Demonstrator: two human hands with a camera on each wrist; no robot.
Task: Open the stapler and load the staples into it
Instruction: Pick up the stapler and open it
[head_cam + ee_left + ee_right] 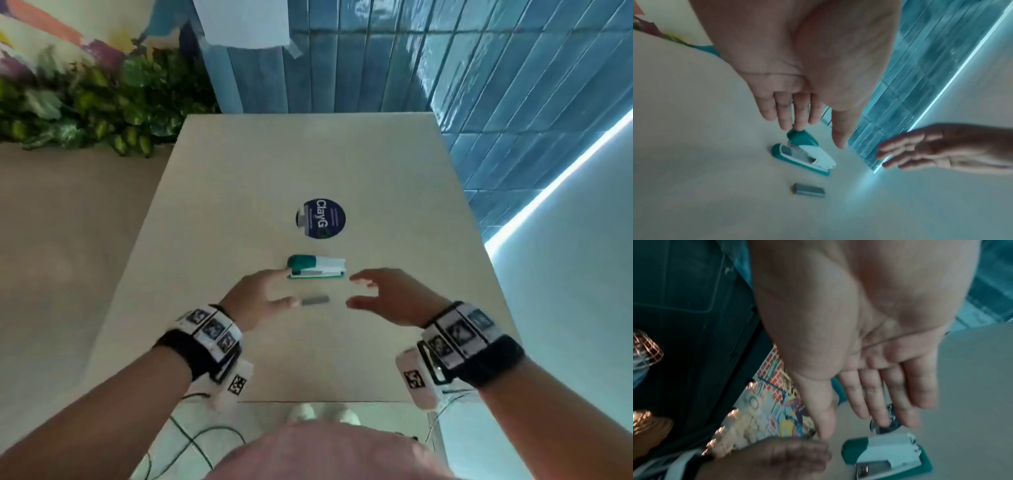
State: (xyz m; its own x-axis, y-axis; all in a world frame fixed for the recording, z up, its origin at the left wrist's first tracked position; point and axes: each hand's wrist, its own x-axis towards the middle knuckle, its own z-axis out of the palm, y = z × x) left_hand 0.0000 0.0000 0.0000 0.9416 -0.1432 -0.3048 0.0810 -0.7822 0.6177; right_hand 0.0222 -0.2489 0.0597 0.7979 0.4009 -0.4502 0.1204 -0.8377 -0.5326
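Observation:
A teal and white stapler (317,267) (804,153) (888,452) lies closed on the beige table (308,164), long side left to right. A grey strip of staples (315,300) (808,190) lies just in front of it. My left hand (270,291) (807,129) hovers at the stapler's left, teal end, fingers straight and spread, holding nothing. My right hand (359,291) (885,155) (869,423) hovers at the stapler's right end, fingers extended and empty. Neither hand clearly touches the stapler.
A round dark blue sticker (321,218) is on the table behind the stapler. Green plants (85,102) stand at the far left beyond the table. A blue tiled wall (445,51) lies behind. Cables (191,442) run on the floor near my feet.

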